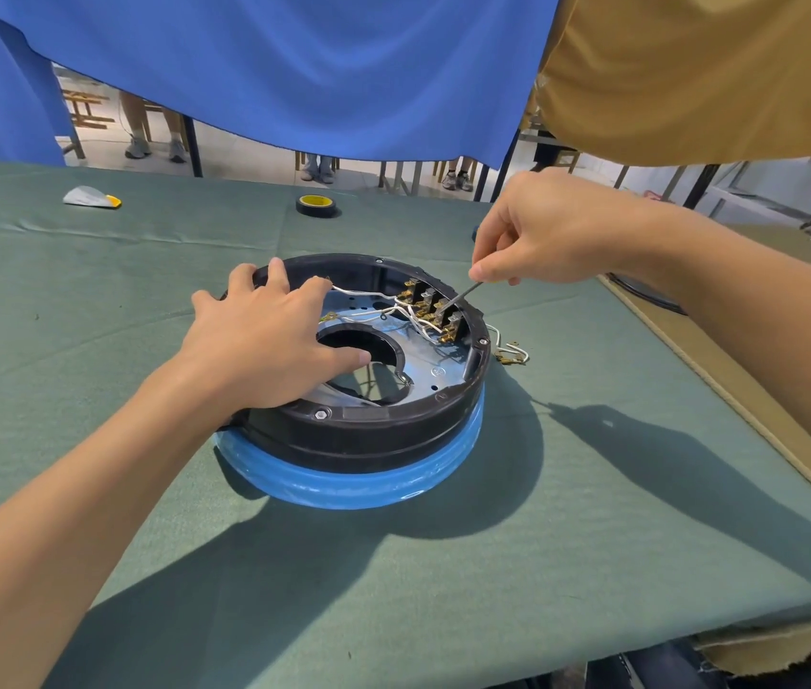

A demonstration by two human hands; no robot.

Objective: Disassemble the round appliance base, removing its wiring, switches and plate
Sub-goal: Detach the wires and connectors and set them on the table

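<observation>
Base (364, 430) sits mid-worktop, rigid, likely light; rim offers best hold. Left hand (264, 340) lies spread on it, steadying. Right hand (542, 231) pinches thin tool (463, 294) at switches (436, 310); wiring (373, 303) limp, fragile.

I find nothing I can read here — the small round stamp on the metal plate (436, 372) is too tiny to make out.

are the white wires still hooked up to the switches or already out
Mostly hooked up: white wires run to the brass terminals on the switches inside the base. One loose wire already lies outside on the cloth.
</observation>
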